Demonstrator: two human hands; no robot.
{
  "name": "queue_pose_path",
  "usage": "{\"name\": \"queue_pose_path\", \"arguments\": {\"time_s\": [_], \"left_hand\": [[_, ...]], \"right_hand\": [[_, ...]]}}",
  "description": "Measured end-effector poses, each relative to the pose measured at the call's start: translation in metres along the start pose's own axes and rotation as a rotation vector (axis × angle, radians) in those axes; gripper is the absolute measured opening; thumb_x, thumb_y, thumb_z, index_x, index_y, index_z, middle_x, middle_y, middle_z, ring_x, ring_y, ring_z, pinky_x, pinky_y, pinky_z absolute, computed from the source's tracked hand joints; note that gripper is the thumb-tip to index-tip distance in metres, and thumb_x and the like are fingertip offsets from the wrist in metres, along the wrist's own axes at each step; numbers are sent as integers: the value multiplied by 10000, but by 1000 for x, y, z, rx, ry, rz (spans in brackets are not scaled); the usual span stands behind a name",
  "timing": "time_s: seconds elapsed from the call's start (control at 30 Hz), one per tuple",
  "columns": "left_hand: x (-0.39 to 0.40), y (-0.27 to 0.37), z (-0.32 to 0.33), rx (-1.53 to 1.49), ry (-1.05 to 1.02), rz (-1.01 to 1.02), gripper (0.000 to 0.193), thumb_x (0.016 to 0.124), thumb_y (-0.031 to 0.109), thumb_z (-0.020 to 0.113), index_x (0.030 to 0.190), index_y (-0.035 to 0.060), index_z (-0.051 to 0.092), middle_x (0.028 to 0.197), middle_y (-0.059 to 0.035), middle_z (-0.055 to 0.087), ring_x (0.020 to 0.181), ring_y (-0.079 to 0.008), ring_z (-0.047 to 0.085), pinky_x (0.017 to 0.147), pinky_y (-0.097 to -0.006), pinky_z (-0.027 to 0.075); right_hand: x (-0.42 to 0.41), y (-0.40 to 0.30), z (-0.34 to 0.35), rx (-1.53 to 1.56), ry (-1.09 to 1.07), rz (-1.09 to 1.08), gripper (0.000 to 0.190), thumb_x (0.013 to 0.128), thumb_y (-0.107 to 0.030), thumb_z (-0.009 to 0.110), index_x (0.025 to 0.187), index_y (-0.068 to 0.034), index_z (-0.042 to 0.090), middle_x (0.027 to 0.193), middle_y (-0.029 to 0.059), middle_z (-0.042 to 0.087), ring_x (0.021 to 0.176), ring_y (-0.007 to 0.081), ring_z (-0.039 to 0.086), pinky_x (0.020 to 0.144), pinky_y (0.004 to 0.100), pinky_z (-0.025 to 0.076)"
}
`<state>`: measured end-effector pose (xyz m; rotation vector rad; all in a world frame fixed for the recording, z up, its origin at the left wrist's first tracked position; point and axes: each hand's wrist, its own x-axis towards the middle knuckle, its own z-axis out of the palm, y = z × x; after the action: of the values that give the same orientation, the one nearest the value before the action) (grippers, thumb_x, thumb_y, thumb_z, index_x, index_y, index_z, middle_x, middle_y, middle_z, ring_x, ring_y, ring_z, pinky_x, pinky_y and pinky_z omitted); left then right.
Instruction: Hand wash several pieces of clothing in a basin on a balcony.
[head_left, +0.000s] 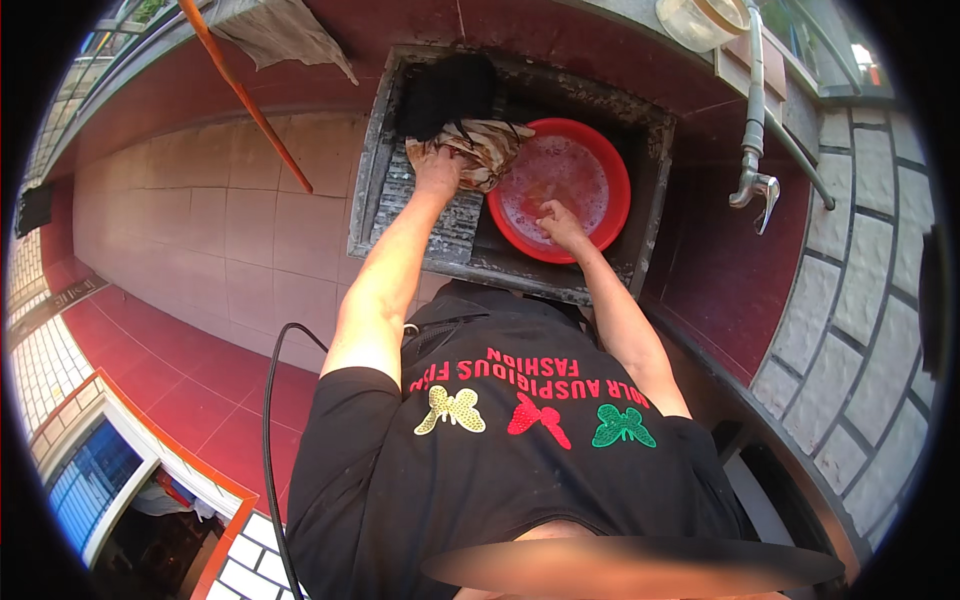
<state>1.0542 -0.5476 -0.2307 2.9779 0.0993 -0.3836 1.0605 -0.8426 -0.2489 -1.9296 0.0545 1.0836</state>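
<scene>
My left hand (439, 171) presses on a bunched brown-and-cream patterned cloth (487, 154), its fingers partly hidden in the folds. The cloth lies at the top of a ridged washboard slab (427, 217) inside a stone sink (360, 187). A black cloth (450, 86) is heaped just beyond it. Right of the slab stands a red plastic basin (621, 187) of sudsy, pinkish water (559, 161). Over the near part of the basin is my right hand (561, 225), its fingers curled at the water; whether they hold anything cannot be made out.
A metal tap (754, 187) on a grey pipe is at the right, with a clear plastic container (701, 22) near the pipe's top. An orange pole (247, 97) slants down at the upper left, beside a grey cloth (281, 34) over a ledge. A black cable (270, 420) hangs left of my body.
</scene>
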Motion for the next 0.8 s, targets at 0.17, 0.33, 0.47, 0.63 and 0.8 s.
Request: {"name": "queue_pose_path", "arguments": {"time_s": [0.17,0.33,0.47,0.63,0.8], "left_hand": [[36,43,-63,-779,-391,227,156,884,212,628,960,77,609,738,-6,609,725,-165,595,659,-322,471],[35,100,-77,-1673,-467,-72,183,913,286,606,926,104,605,801,24,580,753,-85,552,677,-274,465],[37,98,-25,-1964,-184,-583,425,933,376,553,1202,53,484,1076,-127,544,974,-223,560,801,-377,507],[24,105,29,-1976,-304,-748,585,938,369,520,1388,51,324,1301,-249,419,1127,-330,495,898,-469,485],[15,114,83,-1692,-593,-631,639,920,362,551,1452,135,278,1412,-132,387,1290,-329,356,1033,-510,320]], "right_hand": [[6,14,-2,-78,208,-125,517,783,-156,638,1269,-48,499,1002,149,640,975,252,621,841,354,488],[26,19,-15,300,171,-405,478,816,-73,609,1283,-42,510,1051,96,647,954,178,608,805,325,487],[26,39,-41,319,324,-167,401,831,-99,627,1216,-35,536,995,82,651,905,187,611,834,326,482],[47,125,-82,165,590,-19,639,752,-144,711,1326,-56,442,1092,150,607,961,245,617,833,342,493],[58,93,-17,-558,499,-232,717,742,-245,716,1376,-113,409,1352,220,399,1186,365,471,933,455,447]]}}
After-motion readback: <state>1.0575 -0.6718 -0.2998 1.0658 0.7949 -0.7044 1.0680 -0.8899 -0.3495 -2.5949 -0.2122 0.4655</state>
